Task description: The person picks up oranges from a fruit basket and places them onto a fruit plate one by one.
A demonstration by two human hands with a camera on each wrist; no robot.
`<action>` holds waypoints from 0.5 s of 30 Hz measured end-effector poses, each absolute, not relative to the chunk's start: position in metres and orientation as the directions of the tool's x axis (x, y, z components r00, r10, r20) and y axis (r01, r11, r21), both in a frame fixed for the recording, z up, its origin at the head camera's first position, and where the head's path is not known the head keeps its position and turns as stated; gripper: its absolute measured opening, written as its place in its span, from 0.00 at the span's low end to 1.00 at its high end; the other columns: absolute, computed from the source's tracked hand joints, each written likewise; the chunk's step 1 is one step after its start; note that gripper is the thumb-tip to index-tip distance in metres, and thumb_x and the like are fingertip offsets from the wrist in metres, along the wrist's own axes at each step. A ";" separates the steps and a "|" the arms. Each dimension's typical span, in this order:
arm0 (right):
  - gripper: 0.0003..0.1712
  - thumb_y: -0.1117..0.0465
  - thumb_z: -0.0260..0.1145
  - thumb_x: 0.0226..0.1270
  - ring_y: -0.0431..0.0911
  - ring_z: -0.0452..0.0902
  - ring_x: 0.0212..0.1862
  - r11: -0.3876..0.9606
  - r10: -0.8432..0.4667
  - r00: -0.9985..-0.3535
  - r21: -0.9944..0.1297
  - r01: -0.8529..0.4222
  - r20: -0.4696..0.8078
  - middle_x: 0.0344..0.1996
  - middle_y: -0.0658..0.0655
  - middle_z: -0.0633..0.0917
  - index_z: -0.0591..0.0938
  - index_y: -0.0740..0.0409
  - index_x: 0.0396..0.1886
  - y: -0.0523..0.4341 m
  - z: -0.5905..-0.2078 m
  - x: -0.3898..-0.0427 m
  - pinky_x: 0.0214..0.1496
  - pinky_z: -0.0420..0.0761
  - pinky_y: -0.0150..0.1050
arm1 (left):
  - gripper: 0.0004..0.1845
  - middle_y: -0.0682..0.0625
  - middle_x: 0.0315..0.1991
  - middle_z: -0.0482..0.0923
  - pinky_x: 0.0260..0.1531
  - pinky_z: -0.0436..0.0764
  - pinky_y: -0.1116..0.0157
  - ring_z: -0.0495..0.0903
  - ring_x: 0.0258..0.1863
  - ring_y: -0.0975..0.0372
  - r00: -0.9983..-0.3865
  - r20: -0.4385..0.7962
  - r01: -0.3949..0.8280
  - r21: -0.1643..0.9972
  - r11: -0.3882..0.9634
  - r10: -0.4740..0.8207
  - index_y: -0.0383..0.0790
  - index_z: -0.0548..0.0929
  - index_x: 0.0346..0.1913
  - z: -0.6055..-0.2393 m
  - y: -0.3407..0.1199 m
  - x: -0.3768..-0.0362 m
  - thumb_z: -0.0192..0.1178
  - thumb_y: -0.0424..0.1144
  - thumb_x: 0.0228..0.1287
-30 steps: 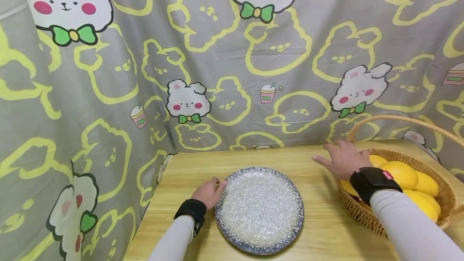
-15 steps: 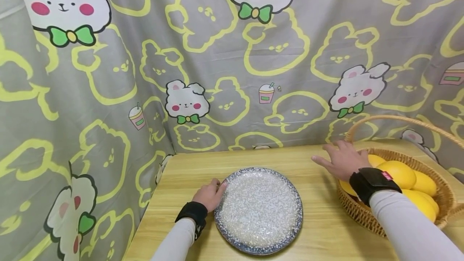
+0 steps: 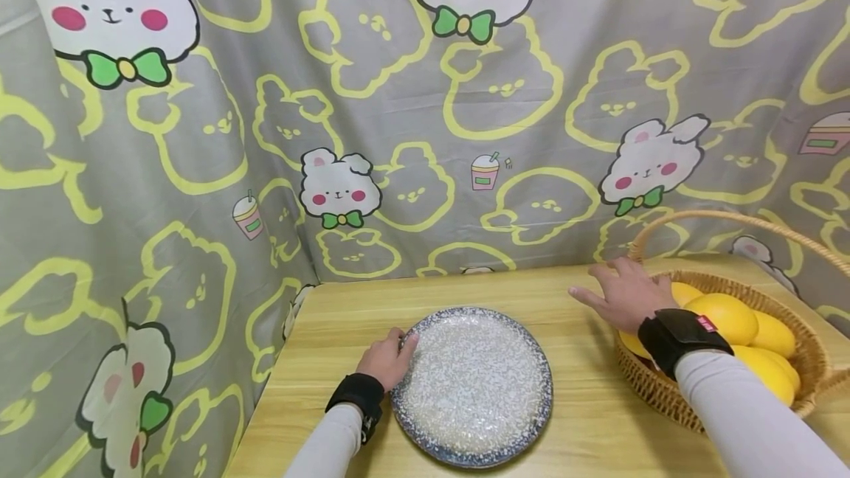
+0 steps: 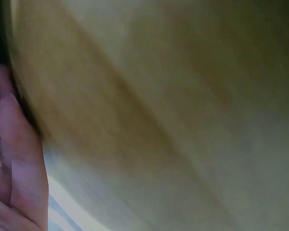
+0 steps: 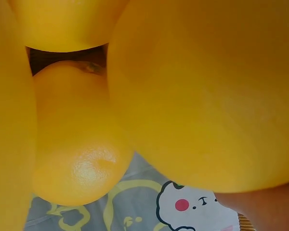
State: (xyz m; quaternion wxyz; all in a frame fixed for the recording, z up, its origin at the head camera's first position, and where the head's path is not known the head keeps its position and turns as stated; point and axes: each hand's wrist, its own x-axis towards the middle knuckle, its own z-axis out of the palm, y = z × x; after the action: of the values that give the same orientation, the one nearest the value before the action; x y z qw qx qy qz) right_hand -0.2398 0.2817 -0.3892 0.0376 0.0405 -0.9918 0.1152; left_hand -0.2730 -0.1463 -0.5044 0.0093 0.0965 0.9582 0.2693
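Plate [image 3: 474,386] sits on the surface [image 3: 584,434], left hand [image 3: 388,360] curled on its rim; right hand [image 3: 627,293] spreads open over the basket [image 3: 664,389] of yellow fruit [image 3: 724,318].

basket handle [image 3: 724,218] overhead, bare table [image 3: 584,360] between

Home-like setup: wooden table [image 3: 584,426] before cartoon bunny curtain [image 3: 199,131].

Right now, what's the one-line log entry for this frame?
left hand: holds plate rim | right hand: open, over basket edge | fruit: in basket | plate: bare, on table
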 end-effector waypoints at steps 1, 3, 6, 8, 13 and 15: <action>0.51 0.23 0.45 0.74 0.76 0.60 0.72 0.970 -0.072 -0.994 -0.227 -0.089 0.085 0.72 0.78 0.65 0.72 0.61 0.73 0.282 -0.389 -0.239 0.61 0.57 0.87 | 0.31 0.43 0.35 0.88 0.39 0.85 0.49 0.87 0.34 0.49 -0.981 0.035 0.181 0.519 0.836 0.190 0.36 0.77 0.64 -0.504 -0.146 -0.273 0.42 0.60 0.82; 0.51 0.23 0.46 0.74 0.75 0.60 0.72 0.970 -0.072 -0.993 -0.227 -0.091 0.089 0.72 0.78 0.66 0.72 0.61 0.73 0.281 -0.390 -0.239 0.61 0.58 0.87 | 0.29 0.41 0.40 0.89 0.43 0.86 0.48 0.88 0.39 0.46 -0.981 0.031 0.179 0.522 0.834 0.192 0.38 0.78 0.64 -0.503 -0.147 -0.272 0.42 0.58 0.83; 0.51 0.23 0.45 0.74 0.76 0.60 0.72 0.969 -0.071 -0.994 -0.228 -0.090 0.088 0.72 0.78 0.65 0.72 0.61 0.73 0.281 -0.391 -0.240 0.61 0.57 0.87 | 0.23 0.40 0.46 0.89 0.47 0.85 0.47 0.88 0.44 0.44 -0.978 0.027 0.189 0.521 0.832 0.206 0.37 0.78 0.62 -0.500 -0.149 -0.271 0.43 0.51 0.84; 0.51 0.23 0.45 0.74 0.76 0.60 0.72 0.970 -0.071 -0.993 -0.228 -0.090 0.090 0.72 0.78 0.65 0.72 0.62 0.73 0.281 -0.392 -0.240 0.61 0.57 0.87 | 0.20 0.40 0.44 0.88 0.46 0.85 0.50 0.88 0.43 0.47 -0.977 0.016 0.191 0.520 0.833 0.214 0.36 0.78 0.62 -0.499 -0.150 -0.271 0.45 0.46 0.83; 0.50 0.24 0.46 0.74 0.75 0.60 0.72 0.972 -0.068 -0.993 -0.219 -0.086 0.092 0.72 0.78 0.66 0.73 0.62 0.72 0.281 -0.392 -0.239 0.62 0.58 0.87 | 0.17 0.39 0.43 0.87 0.30 0.82 0.59 0.82 0.27 0.56 -0.969 -0.006 0.203 0.555 0.807 0.248 0.34 0.77 0.63 -0.497 -0.155 -0.272 0.47 0.39 0.82; 0.50 0.24 0.47 0.74 0.75 0.60 0.72 0.973 -0.067 -0.993 -0.214 -0.086 0.096 0.72 0.78 0.66 0.73 0.62 0.72 0.281 -0.392 -0.239 0.62 0.58 0.86 | 0.18 0.37 0.46 0.86 0.22 0.80 0.61 0.79 0.21 0.58 -0.964 -0.032 0.192 0.601 0.776 0.263 0.33 0.76 0.65 -0.497 -0.157 -0.273 0.47 0.38 0.82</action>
State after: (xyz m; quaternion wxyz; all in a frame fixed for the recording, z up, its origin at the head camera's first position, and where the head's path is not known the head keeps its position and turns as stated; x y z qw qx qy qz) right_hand -0.2388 0.2806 -0.3916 0.0440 0.0387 -0.9923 0.1095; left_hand -0.2732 -0.1567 -0.4974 0.0569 0.1207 0.9405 0.3124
